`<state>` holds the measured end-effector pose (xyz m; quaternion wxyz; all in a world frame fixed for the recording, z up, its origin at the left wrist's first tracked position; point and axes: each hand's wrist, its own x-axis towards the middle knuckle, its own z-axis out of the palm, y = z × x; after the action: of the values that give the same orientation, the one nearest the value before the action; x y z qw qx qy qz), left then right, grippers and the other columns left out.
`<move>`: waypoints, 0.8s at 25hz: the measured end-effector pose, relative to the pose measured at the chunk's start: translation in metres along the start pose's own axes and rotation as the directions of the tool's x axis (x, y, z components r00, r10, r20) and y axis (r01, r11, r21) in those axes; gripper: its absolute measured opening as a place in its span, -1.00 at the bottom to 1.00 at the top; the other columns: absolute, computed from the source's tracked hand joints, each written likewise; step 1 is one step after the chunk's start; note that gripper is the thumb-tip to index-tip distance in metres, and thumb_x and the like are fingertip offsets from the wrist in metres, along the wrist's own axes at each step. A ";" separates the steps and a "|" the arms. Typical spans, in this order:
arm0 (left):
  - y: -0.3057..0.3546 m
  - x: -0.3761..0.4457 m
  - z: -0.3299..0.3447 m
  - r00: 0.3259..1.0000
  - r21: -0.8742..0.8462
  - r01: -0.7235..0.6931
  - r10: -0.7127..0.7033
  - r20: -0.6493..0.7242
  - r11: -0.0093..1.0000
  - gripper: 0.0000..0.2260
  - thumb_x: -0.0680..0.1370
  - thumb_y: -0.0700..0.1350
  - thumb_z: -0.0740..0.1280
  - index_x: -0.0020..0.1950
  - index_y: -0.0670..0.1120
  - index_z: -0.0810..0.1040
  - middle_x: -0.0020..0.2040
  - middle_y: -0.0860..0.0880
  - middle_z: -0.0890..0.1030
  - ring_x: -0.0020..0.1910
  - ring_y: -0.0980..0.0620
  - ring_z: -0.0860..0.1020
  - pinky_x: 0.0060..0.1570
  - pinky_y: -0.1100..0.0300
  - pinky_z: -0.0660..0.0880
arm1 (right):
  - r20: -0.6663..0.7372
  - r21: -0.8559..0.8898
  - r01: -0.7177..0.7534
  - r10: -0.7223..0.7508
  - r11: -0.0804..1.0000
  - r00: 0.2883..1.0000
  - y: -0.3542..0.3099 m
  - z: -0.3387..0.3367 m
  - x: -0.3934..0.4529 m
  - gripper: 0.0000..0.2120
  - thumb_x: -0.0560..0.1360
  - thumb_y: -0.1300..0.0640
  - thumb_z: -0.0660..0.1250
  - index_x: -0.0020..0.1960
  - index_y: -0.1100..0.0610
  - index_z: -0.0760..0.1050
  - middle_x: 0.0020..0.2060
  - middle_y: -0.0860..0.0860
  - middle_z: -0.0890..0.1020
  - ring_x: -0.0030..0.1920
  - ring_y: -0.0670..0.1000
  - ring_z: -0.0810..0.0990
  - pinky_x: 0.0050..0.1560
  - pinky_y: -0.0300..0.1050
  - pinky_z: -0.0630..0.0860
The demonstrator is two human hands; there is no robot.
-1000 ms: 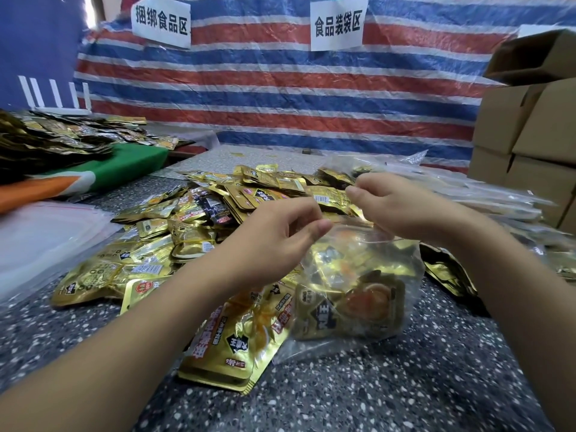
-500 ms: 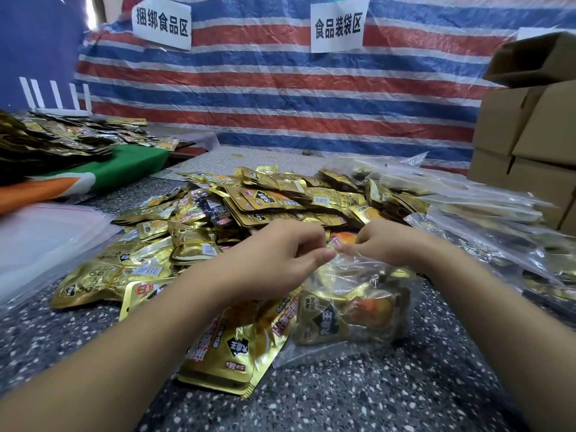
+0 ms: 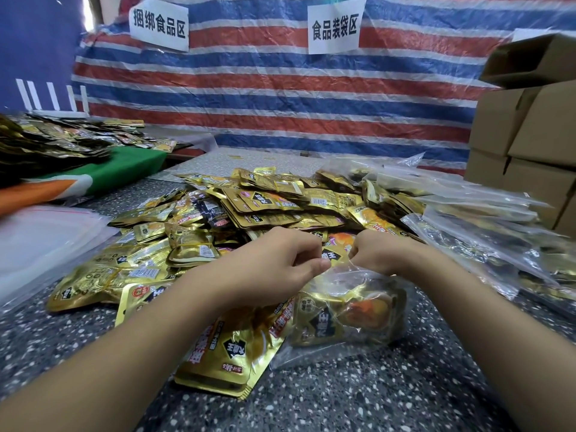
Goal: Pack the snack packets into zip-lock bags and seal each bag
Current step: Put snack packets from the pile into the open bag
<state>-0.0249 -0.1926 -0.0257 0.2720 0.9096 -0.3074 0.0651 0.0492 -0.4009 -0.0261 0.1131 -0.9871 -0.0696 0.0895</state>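
The bag [image 3: 349, 310], a clear, crinkled plastic pouch, lies on the speckled table [image 3: 358, 397] just before the person. Gold foil packets show through its film; how many is hard to tell. Both hands meet at its top edge: the left hand [image 3: 274, 269] has its fingers curled and pinches the rim between thumb and fingers, and the right hand [image 3: 377, 255] pinches the same rim just beside it, knuckles up. Whether the seal is closed cannot be told, since the hands cover it.

A flat gold packet [image 3: 230, 353] with a black diamond label and red lettering lies under the left wrist, touching the bag's left side. Behind the hands spreads a loose pile [image 3: 249, 213] of shiny gold packets, too many to count. To the right lie filled bags [image 3: 486, 232], glossy and overlapping. At the left edge sits a stack of flat empty bags [image 3: 37, 244]. Brown cardboard boxes [image 3: 530, 145] stand stacked at the right. A striped red, white and blue tarp [image 3: 280, 88] hangs behind, bearing two white signs [image 3: 336, 26].
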 end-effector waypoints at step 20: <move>0.002 0.001 0.000 0.999 0.037 0.020 -0.021 0.024 0.999 -0.74 0.61 0.07 0.26 -0.16 -0.08 0.51 -0.32 0.01 0.47 -0.38 0.13 0.34 -0.36 0.21 0.27 | -0.027 0.310 0.161 -0.160 0.937 0.987 -0.010 0.003 -0.005 -0.54 0.43 -0.08 0.50 0.25 0.02 0.46 -0.08 -0.07 0.56 -0.05 -0.02 0.56 -0.08 -0.14 0.44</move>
<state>-0.0257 -0.1942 -0.0243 0.2522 0.9183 -0.2999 0.0570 0.0427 -0.3913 -0.0259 0.2741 -0.9480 -0.1348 0.0892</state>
